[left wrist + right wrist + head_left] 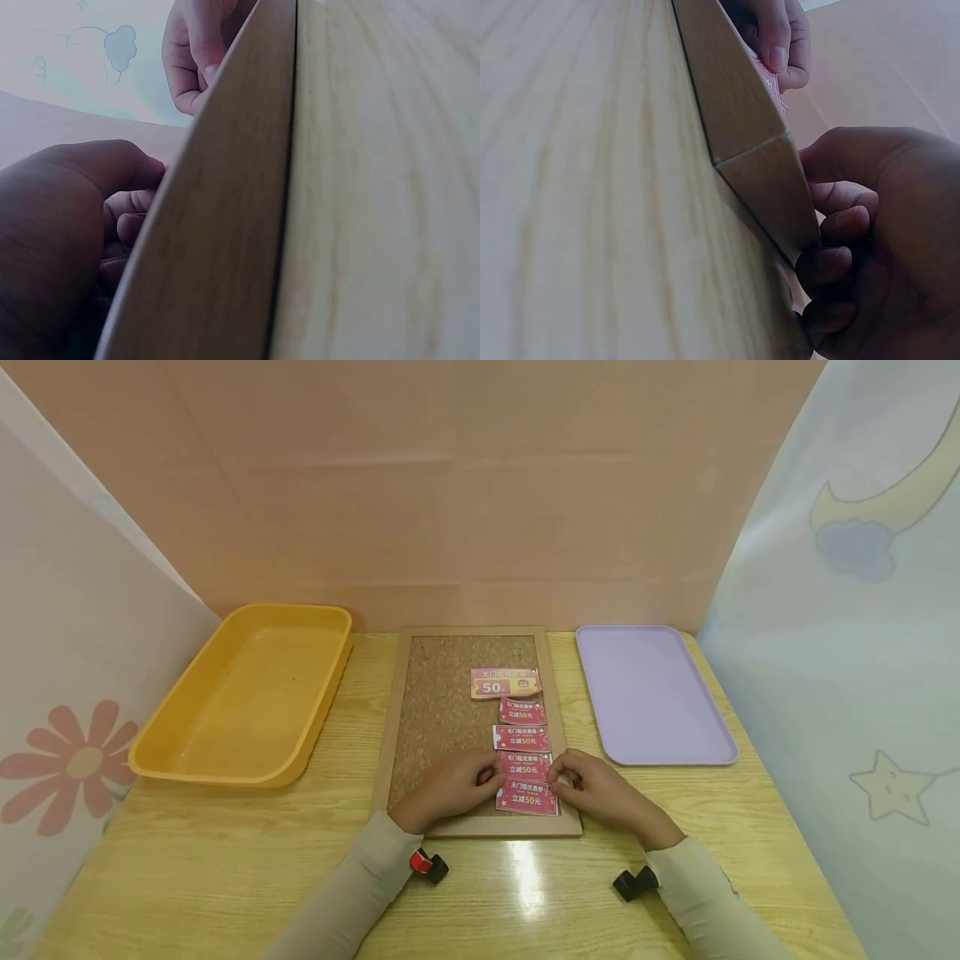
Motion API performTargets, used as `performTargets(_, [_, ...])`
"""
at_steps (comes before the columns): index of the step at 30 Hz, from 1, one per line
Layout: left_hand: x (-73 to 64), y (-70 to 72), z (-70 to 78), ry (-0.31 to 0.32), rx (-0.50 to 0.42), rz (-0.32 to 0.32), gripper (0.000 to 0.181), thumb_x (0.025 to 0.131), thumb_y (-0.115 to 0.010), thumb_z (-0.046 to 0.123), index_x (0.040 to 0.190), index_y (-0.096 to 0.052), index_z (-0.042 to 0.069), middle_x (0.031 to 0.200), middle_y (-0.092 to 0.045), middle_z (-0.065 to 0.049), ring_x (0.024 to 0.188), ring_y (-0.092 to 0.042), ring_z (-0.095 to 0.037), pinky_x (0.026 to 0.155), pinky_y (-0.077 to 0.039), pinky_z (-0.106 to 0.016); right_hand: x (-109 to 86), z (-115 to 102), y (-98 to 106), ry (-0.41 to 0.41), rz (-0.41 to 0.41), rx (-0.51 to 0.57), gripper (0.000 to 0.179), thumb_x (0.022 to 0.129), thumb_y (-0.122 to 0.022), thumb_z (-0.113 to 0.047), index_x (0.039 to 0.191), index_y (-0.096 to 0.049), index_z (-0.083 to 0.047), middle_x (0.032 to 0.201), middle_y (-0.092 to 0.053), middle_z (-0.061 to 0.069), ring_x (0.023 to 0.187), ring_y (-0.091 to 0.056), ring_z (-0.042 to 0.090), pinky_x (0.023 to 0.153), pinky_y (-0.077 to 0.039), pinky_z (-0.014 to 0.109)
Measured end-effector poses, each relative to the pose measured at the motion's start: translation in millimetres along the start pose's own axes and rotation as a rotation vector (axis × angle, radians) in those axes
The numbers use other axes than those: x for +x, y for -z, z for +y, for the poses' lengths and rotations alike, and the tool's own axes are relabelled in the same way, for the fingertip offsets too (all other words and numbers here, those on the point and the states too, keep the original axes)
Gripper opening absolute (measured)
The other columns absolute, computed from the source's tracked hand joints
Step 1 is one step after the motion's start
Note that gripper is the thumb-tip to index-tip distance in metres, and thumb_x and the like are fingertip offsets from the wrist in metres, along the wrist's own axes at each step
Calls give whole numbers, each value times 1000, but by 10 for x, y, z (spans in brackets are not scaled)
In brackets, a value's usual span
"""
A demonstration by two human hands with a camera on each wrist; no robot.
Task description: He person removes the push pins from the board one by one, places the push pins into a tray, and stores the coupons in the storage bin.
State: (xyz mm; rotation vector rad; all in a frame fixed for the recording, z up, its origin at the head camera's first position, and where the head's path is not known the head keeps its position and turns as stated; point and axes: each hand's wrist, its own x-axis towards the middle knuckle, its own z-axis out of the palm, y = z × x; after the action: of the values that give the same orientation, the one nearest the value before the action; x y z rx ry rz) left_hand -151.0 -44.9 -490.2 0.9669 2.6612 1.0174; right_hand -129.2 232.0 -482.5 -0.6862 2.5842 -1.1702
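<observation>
A cork board in a wooden frame lies on the table, bearing a column of paper coupons along its right side. The lowest pink coupon is between both hands, near the board's front edge. My left hand pinches about its upper left corner, thumb and forefinger together. At the upper right corner, my right hand pinches with curled fingers over the frame. The fourth pink coupon lies directly above, close to both hands' fingertips. In the wrist views the frame's edge hides part of the fingertips.
Farther up the column are two more pink coupons, one a small coupon, and a larger pink-and-yellow coupon. A deep yellow tray stands left of the board. To the right lies a flat purple tray. Fabric walls enclose the table.
</observation>
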Motion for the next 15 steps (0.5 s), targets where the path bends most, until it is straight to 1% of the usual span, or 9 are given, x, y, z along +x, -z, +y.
performTargets(8, [5,0,-3,-12,12,2,19,95,-61,32,80,-51,27,65,-44,11,57,-40,-3,52,-32,-22,2,20,1,21,0,9,5,94,-65,-21,93,-63,-16,80,-51,-6,70,-45,10,59,-41,25])
performTargets(15, [-10,-7,-5,-6,39,-5,20,95,-61,34,80,-51,27,65,-43,10,58,-40,-3,53,-32,-22,-7,29,-5,9,-1,19,4,94,-66,-21,93,-62,-20,80,-50,-5,71,-45,11,59,-40,25])
